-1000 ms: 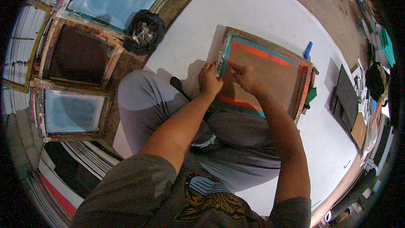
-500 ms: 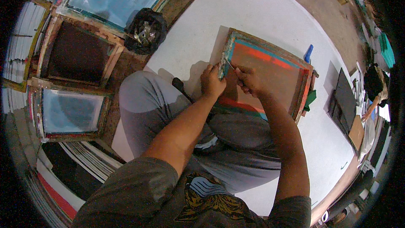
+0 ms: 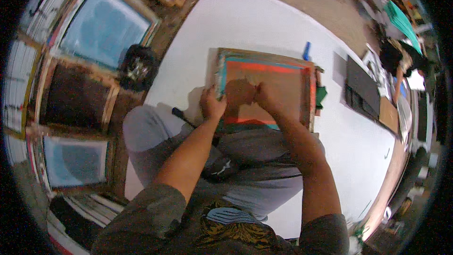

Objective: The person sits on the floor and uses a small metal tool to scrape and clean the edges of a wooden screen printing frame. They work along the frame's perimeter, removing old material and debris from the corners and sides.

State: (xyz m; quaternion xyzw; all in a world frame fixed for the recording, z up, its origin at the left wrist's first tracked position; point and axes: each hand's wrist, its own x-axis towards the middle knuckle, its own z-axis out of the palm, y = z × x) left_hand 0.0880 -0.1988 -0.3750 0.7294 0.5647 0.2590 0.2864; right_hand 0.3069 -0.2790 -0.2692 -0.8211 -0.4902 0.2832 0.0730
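Observation:
A wooden screen-printing frame (image 3: pixel 270 57) with teal and red-orange borders around its brown mesh lies flat on a white sheet (image 3: pixel 245 14), just beyond my crossed legs in grey trousers. My left hand (image 3: pixel 212 104) grips the frame's left edge near its lower corner, fingers curled over the teal strip. My right hand (image 3: pixel 264 97) rests on the mesh close beside it, its fingers curled and pinched together. Whether it holds anything I cannot tell. The two hands cast a shadow on the mesh between them.
Several more wooden screen frames (image 3: pixel 104 29) lie stacked at the left, with a black bag (image 3: pixel 137 68) beside them. A black handle (image 3: pixel 181 115) lies by my left knee. A blue object (image 3: pixel 306 50), green cloth (image 3: pixel 321 97) and dark boards (image 3: pixel 363 88) sit right of the frame.
Both hands stay at the frame's left side. My right hand has shifted a little away from the teal edge onto the mesh, and the view has tilted slightly.

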